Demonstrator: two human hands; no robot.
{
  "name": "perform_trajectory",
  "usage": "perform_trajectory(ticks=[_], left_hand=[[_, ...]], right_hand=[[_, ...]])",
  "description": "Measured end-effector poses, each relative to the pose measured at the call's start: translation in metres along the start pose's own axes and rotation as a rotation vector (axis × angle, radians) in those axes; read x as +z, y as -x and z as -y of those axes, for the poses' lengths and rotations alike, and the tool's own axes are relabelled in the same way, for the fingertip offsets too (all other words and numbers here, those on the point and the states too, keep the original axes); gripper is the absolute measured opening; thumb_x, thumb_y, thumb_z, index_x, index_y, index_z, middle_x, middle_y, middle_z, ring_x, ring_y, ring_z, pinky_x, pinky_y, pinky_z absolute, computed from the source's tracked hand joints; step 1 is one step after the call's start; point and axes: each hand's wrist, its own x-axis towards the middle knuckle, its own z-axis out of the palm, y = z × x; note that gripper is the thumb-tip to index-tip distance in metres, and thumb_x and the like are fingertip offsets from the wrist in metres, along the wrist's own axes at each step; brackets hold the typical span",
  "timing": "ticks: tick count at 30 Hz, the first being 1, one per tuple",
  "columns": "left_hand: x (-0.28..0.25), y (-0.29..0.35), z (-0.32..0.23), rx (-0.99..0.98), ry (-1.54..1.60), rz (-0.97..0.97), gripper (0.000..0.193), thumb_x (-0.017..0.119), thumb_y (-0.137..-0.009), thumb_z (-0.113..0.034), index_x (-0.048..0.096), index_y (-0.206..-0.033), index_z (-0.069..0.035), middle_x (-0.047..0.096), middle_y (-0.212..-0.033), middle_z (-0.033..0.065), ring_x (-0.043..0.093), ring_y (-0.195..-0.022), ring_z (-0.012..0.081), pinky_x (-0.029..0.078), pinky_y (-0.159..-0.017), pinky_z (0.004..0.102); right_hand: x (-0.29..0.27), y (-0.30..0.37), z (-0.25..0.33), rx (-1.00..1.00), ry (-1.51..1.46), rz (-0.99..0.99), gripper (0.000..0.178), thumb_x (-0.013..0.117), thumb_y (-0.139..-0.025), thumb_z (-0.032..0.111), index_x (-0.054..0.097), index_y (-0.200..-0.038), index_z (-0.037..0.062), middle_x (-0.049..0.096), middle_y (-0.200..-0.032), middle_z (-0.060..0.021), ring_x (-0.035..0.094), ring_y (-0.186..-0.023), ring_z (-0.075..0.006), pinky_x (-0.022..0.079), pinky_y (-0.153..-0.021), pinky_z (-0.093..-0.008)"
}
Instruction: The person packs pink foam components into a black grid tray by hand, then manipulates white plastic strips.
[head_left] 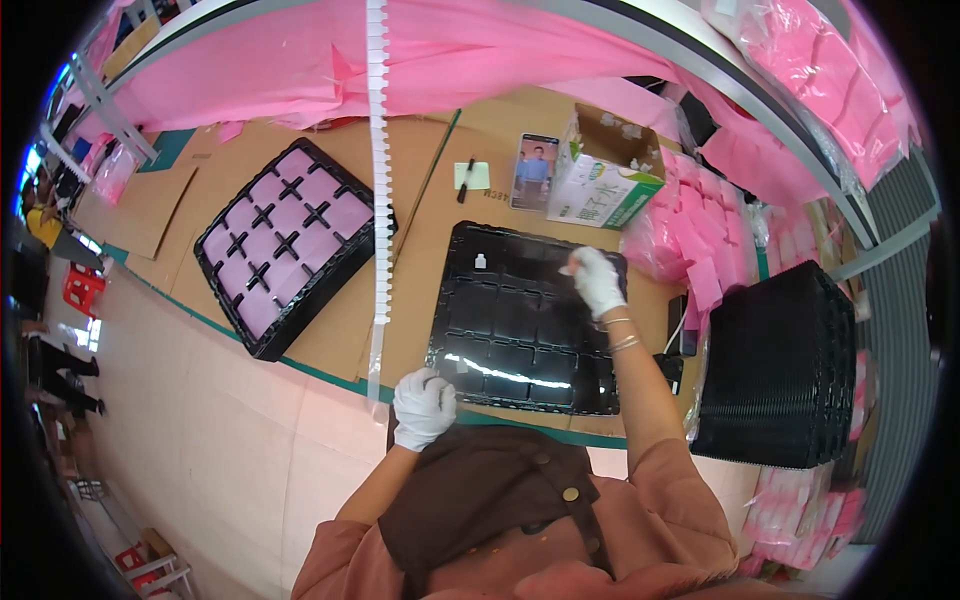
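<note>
A black plastic tray (500, 322) with shallow rectangular pockets lies in front of me, its surface glossy with reflections. My right hand (597, 282), in a white glove with bare fingertips, is over its far right part. The fingers are drawn together; whatever they may hold is too small to see. A small white bottle-shaped piece (481, 261) sits in the far left pocket. By the near left corner, my left hand (424, 408) is curled closed in a white glove. Its fingers hide anything inside, and I cannot tell whether it touches the tray.
Left on the cardboard-covered table stands a black tray with pink sheets (290, 215). A white strip (378, 180) hangs before it. Beyond my tray are a pen (466, 182), a phone (535, 172) and an open carton (600, 185). Stacked black trays (775, 370) and pink pieces (700, 215) stand right.
</note>
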Motion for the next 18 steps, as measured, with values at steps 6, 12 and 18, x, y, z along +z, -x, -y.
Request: perform_trajectory(ticks=[6,12,18], left_hand=[[0.001,-0.002,0.002,0.021,0.072,0.017,0.012,0.066,-0.073,-0.013,0.057,-0.081,-0.011,0.054,-0.091,0.0084,0.054,-0.081,0.0292,0.044,-0.069,0.041],[-0.007,-0.008,0.001,0.036,0.077,-0.051,0.011,0.066,-0.074,-0.018,0.057,-0.072,-0.011,0.054,-0.082,0.0052,0.056,-0.069,0.0256,0.045,-0.06,0.0397],[-0.007,-0.006,0.007,0.047,0.094,-0.038,0.011,0.066,-0.074,-0.018,0.057,-0.074,-0.012,0.054,-0.084,0.004,0.056,-0.07,0.0241,0.045,-0.06,0.0387]], right_hand=[[0.099,-0.031,0.07,-0.216,0.28,0.125,0.008,0.066,-0.068,0.006,0.062,-0.074,0.0111,0.061,-0.083,-0.0097,0.058,-0.088,-0.0306,0.042,-0.074,-0.0418],[0.12,-0.041,0.074,-0.21,0.448,0.159,0.018,0.071,-0.061,0.003,0.064,-0.076,0.0118,0.063,-0.085,-0.0075,0.059,-0.09,-0.0264,0.041,-0.077,-0.0413],[0.114,-0.045,0.079,-0.107,0.375,0.347,0.017,0.065,-0.064,-0.004,0.062,-0.076,0.0081,0.062,-0.085,-0.0117,0.06,-0.088,-0.028,0.047,-0.075,-0.0404]])
